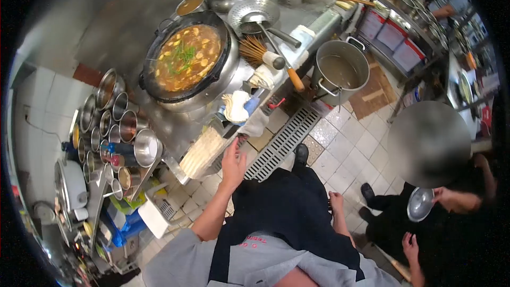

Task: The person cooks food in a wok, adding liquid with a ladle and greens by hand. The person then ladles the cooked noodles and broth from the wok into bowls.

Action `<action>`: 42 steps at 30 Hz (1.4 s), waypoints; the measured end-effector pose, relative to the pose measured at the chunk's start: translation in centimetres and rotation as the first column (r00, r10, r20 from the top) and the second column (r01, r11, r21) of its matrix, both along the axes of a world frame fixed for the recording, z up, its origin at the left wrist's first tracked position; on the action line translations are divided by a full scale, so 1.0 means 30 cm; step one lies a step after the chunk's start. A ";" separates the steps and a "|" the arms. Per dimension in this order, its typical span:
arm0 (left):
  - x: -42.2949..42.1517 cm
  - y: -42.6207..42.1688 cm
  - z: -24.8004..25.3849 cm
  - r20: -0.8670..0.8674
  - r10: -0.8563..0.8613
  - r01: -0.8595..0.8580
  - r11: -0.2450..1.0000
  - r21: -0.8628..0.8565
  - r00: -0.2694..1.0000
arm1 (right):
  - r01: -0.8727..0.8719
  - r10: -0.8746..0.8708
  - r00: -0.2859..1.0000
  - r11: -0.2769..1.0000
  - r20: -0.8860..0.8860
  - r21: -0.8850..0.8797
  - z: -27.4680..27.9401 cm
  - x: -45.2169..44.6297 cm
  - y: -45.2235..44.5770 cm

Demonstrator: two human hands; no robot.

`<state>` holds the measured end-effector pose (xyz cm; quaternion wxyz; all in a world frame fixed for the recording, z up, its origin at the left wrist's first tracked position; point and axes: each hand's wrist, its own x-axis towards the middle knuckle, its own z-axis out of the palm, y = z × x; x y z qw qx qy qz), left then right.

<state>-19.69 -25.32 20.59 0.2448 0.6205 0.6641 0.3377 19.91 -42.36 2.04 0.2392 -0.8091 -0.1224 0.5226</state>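
Stew point(204, 69) in black wok point(175, 96) at the counter point(170, 135), cooking apparently well along, with greens point(183, 56) piled on top and not yet mixed in. Left hand point(233, 163) near the counter's edge, fingers loosely spread, holding nothing; right hand point(336, 202) low beside the apron point(281, 196), fingers curled, impossible to tell whether around anything. Cloudy liquid point(341, 73) in tall pot point(330, 53) near the counter, brown liquid point(189, 5) in smaller pot point(204, 6) beyond the wok, seemingly empty bowl point(421, 204) in co-worker's hand point(445, 197).
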 end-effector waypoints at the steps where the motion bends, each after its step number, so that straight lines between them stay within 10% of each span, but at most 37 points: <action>1: 0.004 0.040 0.020 -0.046 0.047 -0.046 0.999 0.027 0.998 | -0.033 0.033 0.999 0.999 0.003 -0.012 -0.008 0.030 0.053; 10: 0.046 0.328 0.116 -0.288 0.328 -0.284 0.941 0.182 0.900 | -0.281 0.284 0.959 0.954 -0.014 0.104 -0.101 0.214 0.590; 18: 0.050 0.477 0.133 -0.418 0.214 -0.306 0.938 -0.165 0.883 | -0.236 0.405 0.911 0.672 -0.082 0.702 0.457 -0.185 1.234; 27: 0.017 0.559 0.135 -0.392 0.168 -0.292 0.914 -0.282 0.904 | -0.763 0.625 0.644 0.478 0.442 0.435 0.607 -0.456 1.603; 31: -0.009 0.566 0.121 -0.378 0.088 -0.216 0.926 -0.311 0.922 | -0.611 0.626 0.759 0.590 0.178 0.529 0.807 -0.488 1.580; 34: -0.040 0.560 0.099 -0.298 0.114 -0.180 0.962 -0.205 0.948 | -0.482 0.570 0.818 0.606 0.078 0.633 0.891 -0.515 1.532; 38: -0.089 0.512 0.120 0.224 0.290 -0.250 0.949 -0.192 0.931 | -0.357 0.530 0.847 0.518 0.036 0.777 0.959 -0.596 1.541; 40: -0.119 0.471 0.069 0.755 0.300 -0.205 0.954 -0.221 0.582 | -0.413 0.570 0.811 0.395 0.134 0.821 0.972 -0.591 1.688; 42: -0.183 0.393 0.066 0.913 0.328 -0.059 0.944 -0.324 0.243 | -0.405 0.541 0.824 0.353 0.169 0.844 1.037 -0.614 1.882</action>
